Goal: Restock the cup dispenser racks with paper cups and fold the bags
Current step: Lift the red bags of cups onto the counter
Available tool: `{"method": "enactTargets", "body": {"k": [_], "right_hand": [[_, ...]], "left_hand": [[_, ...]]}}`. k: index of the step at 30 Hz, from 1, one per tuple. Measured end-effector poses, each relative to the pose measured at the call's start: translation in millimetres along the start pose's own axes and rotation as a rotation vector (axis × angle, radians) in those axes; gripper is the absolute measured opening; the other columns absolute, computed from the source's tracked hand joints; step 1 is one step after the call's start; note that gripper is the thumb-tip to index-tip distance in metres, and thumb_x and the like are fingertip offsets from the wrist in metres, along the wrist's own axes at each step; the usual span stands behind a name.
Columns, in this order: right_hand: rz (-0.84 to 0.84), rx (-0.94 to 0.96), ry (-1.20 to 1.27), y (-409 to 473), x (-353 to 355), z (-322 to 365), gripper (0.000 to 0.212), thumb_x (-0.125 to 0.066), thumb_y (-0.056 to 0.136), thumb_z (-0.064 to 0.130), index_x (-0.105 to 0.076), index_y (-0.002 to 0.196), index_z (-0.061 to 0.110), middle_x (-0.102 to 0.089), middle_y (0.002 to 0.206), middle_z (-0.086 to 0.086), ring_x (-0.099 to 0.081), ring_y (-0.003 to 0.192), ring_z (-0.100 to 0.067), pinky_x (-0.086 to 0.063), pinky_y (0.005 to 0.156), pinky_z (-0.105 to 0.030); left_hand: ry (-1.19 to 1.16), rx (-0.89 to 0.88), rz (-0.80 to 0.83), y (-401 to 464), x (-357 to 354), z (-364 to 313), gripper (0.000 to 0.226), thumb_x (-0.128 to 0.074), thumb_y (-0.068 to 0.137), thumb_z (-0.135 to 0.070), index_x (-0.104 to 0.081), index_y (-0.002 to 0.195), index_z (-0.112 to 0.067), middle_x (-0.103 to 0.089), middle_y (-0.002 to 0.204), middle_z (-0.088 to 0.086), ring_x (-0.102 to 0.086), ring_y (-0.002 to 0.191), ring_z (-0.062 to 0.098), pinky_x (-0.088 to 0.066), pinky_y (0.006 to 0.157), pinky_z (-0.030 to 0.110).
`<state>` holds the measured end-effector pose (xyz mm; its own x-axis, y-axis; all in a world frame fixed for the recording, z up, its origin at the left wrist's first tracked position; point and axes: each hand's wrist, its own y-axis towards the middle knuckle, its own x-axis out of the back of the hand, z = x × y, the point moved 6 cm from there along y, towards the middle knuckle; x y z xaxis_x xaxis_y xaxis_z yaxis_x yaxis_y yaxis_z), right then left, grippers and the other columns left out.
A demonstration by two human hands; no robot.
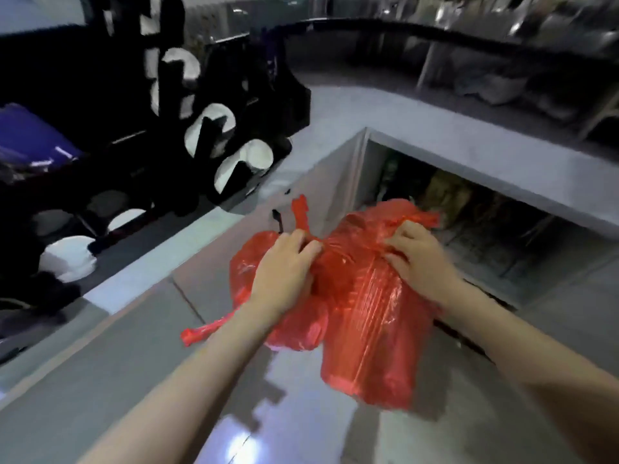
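Drinks or food service counter, likely a café or shop back-of-counter area. Evidence: black cup dispenser rack (214,139) on a grey worktop (338,108), up and left of the left hand's grip, with white paper cups (258,155) showing in its round openings. Open storage recess (469,222) under the worktop beyond the right hand's grip, contents blurred. Glossy tiled floor (134,346) below. Dim background shelving, indistinct.

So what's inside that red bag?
The red bag is bulging and translucent, showing ribbed, stacked shapes, possibly cups, but they are too blurred to be sure. Both hands, left and right, grip its top.
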<state>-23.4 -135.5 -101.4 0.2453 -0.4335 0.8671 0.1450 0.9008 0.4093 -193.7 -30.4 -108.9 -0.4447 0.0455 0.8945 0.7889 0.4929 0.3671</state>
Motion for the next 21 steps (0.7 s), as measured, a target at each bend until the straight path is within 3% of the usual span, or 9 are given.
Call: {"method": "enactTargets", "body": {"k": [4,12,16,21], "right_hand": [[-0.147,-0.067,-0.057,30,74,-72,0.016,-0.074,0.075,-0.002,-0.072,0.09,-0.003,-0.056,0.079,-0.019,-0.057,0.076,-0.036,-0.041,0.075,-0.035],[-0.419,-0.226,-0.213,86,167,-204,0.014,-0.072,0.077,0.001,-0.074,0.09,0.003,-0.059,0.08,-0.014,-0.057,0.077,-0.032,-0.04,0.074,-0.028],[-0.51,-0.349,-0.244,120,187,-274,0.015,-0.072,0.08,0.006,-0.074,0.094,0.003,-0.058,0.082,-0.015,-0.058,0.08,-0.034,-0.048,0.078,-0.047],[-0.572,-0.516,-0.289,147,200,-355,0.016,-0.071,0.081,0.01,-0.074,0.096,0.007,-0.052,0.082,-0.004,-0.056,0.082,-0.03,-0.046,0.081,-0.048]], "left_hand": [[-0.107,-0.072,-0.115,106,0,-45,0.038,-0.063,0.069,0.003,-0.067,0.104,-0.009,-0.061,0.097,0.014,-0.056,0.089,0.037,-0.049,0.07,0.044],[-0.246,-0.153,-0.27,280,-22,-93,0.034,-0.052,0.071,0.016,-0.067,0.096,0.0,-0.06,0.096,0.014,-0.051,0.091,0.033,-0.046,0.076,0.044],[-0.264,-0.203,-0.312,368,-45,-94,0.034,-0.051,0.074,0.014,-0.067,0.099,-0.003,-0.06,0.098,0.012,-0.051,0.092,0.031,-0.046,0.076,0.04],[-0.297,-0.269,-0.277,471,-83,-94,0.03,-0.052,0.077,0.01,-0.067,0.098,-0.005,-0.059,0.097,0.011,-0.051,0.092,0.031,-0.043,0.076,0.038]]}}
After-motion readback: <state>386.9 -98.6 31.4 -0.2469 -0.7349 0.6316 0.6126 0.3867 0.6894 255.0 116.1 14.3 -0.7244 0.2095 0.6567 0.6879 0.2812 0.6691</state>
